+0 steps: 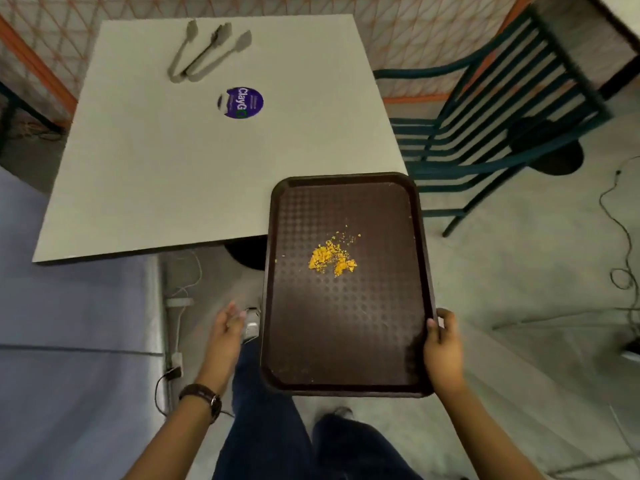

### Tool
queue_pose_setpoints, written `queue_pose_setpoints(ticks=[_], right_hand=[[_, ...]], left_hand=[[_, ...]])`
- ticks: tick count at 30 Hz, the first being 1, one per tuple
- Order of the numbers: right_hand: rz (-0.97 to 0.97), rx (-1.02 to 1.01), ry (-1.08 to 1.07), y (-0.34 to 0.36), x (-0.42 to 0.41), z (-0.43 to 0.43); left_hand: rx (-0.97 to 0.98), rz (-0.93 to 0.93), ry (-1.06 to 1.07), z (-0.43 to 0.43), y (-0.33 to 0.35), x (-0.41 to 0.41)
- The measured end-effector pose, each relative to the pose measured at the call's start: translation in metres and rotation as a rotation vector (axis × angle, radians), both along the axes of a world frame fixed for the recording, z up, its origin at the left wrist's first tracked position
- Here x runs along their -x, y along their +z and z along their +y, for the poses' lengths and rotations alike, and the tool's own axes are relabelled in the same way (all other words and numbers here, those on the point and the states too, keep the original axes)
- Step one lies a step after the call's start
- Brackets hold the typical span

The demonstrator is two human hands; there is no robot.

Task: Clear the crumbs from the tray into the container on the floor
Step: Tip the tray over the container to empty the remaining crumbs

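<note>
A dark brown tray [346, 341] is held in the air just off the white table's near right corner. A small heap of yellow crumbs [332, 258] lies near its middle. My right hand [444, 348] grips the tray's right rim near the close corner, with the thumb on top. My left hand [227, 327] hangs to the left of the tray with relaxed fingers and touches nothing. A small silvery object [251, 325] shows on the floor between that hand and the tray; I cannot tell what it is.
The white table [156, 168] carries two metal tongs [204, 50] and a purple sticker [240, 102]. A green slatted chair [485, 133] stands at the right. Cables [623, 244] trail over the floor at right, a power strip [177, 303] at left. My legs are below the tray.
</note>
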State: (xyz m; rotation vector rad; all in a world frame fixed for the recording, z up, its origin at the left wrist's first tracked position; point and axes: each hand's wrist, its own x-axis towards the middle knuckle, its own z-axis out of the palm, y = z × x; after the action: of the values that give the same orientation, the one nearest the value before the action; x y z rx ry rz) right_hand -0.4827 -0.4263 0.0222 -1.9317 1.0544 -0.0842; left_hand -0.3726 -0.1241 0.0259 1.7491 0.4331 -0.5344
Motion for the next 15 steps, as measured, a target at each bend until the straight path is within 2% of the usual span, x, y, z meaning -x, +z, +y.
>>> queue_pose_setpoints(ticks=[4, 7, 11, 15], right_hand=[[0.081, -0.014, -0.126, 0.022, 0.097, -0.03], [0.154, 0.031, -0.263, 0.034, 0.154, -0.045], [0.215, 0.053, -0.379, 0.037, 0.199, -0.055], [0.299, 0.042, -0.421, 0.011, 0.213, -0.055]], left_hand=[[0.049, 0.069, -0.326, -0.052, 0.0, 0.065], [0.125, 0.093, -0.462, -0.09, -0.007, 0.113], [0.08, 0.17, -0.557, -0.119, -0.033, 0.154], [0.018, 0.29, -0.6, -0.129, -0.078, 0.169]])
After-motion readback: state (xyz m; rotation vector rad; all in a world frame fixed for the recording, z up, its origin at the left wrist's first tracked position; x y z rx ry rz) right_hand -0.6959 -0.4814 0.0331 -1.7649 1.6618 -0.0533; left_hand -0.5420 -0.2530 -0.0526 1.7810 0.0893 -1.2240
